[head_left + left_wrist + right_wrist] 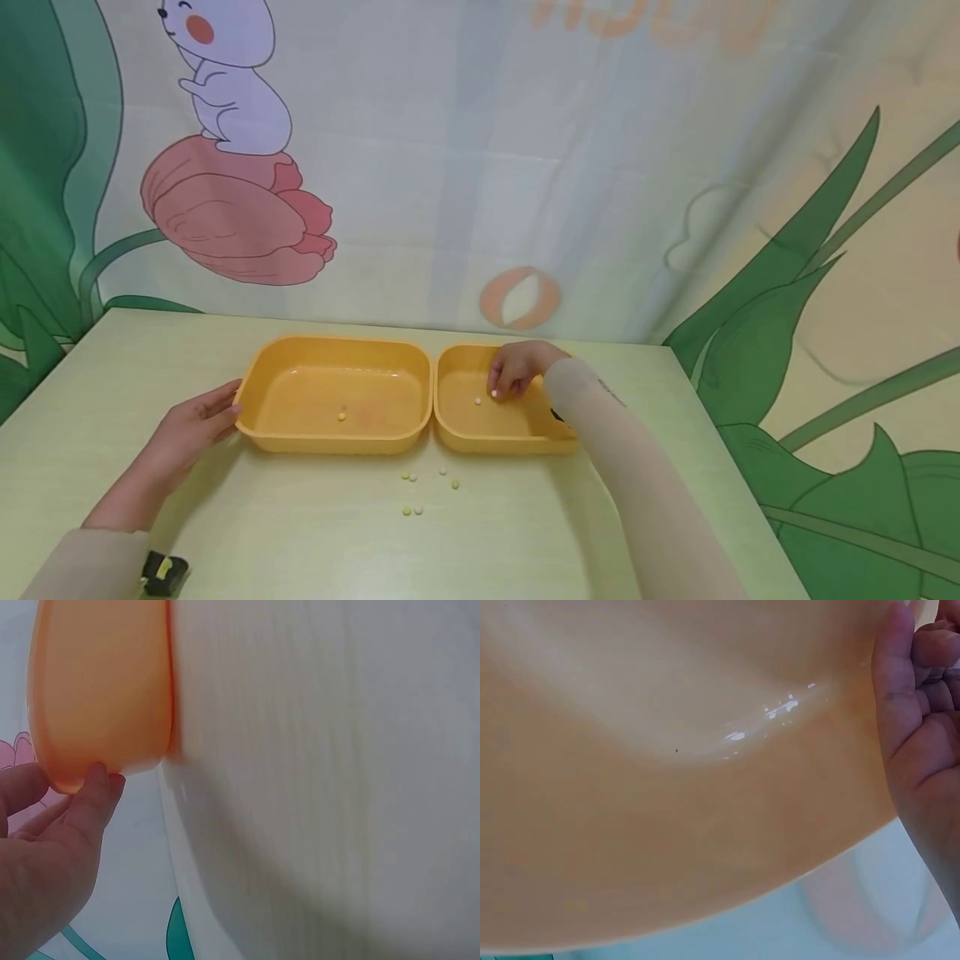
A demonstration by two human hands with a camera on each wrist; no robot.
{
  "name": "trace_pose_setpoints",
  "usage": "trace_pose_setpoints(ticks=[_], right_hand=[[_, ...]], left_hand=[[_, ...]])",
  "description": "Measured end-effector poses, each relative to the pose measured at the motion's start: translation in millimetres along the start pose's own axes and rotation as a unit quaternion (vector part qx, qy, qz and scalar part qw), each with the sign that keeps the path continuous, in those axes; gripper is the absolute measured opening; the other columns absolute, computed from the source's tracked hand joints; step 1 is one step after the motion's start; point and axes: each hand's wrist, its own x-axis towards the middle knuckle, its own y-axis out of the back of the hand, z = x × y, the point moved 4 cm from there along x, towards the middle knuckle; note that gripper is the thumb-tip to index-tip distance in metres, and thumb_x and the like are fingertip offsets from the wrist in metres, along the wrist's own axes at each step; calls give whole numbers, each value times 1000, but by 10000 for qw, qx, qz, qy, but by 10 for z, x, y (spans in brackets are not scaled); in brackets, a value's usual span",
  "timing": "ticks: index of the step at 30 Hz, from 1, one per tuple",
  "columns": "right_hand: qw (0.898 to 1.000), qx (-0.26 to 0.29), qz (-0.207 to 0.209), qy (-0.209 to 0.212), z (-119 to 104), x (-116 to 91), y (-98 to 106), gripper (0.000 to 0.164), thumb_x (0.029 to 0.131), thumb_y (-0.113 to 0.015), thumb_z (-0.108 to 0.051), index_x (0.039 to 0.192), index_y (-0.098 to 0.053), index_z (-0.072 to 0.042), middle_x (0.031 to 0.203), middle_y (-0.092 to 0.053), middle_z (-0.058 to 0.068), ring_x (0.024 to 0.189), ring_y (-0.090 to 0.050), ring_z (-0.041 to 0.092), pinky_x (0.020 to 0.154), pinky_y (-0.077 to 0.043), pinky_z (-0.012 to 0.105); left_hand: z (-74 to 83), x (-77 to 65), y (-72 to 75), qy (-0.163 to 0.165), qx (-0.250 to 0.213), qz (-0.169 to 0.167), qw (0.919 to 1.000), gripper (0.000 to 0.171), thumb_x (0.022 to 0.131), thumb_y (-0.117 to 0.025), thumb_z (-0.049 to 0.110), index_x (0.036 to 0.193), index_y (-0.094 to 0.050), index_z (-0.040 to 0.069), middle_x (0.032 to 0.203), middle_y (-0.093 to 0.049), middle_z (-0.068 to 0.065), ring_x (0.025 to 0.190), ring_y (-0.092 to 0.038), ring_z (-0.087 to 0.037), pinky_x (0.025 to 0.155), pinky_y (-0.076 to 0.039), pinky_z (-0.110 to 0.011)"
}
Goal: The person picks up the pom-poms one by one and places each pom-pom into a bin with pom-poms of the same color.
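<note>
Two yellow plastic trays stand side by side on a table. My left hand holds the left end of the larger tray; in the left wrist view, its fingers lie against the outer wall at the rim. My right hand reaches into the smaller tray, fingers curled, pinching a small white bead just above the tray floor. Another white bead lies beside it. One yellowish bead lies in the larger tray. The right wrist view shows the curled hand, but no bead there.
Several small yellow-green and white beads lie scattered on the pale table in front of the trays. A printed curtain hangs behind the table and along its right side. A dark band is at the left wrist.
</note>
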Motion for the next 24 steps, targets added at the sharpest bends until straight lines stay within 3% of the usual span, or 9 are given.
trace_pose_setpoints(ticks=[15, 24], right_hand=[[9997, 213, -137, -25, 9, 72, -69, 9, 92, -66, 3, 94, -65, -6, 69, -51, -5, 62, -43, 8, 60, -45, 17], [9992, 375, -136, -52, 29, 83, -61, 14, 91, -66, 5, 101, -65, -6, 71, -53, -4, 62, -43, 8, 60, -44, 17]], left_hand=[[10, -1, 7, 23, -15, 4, 10000, 59, 112, -37, 19, 161, -10, -2, 166, -17, -32, 150, -32, -49, 108, -46, -38], [19, -11, -1, -11, -45, 2, 10000, 60, 112, -37, 19, 161, -11, -3, 166, -18, -32, 150, -31, -49, 107, -47, -36]])
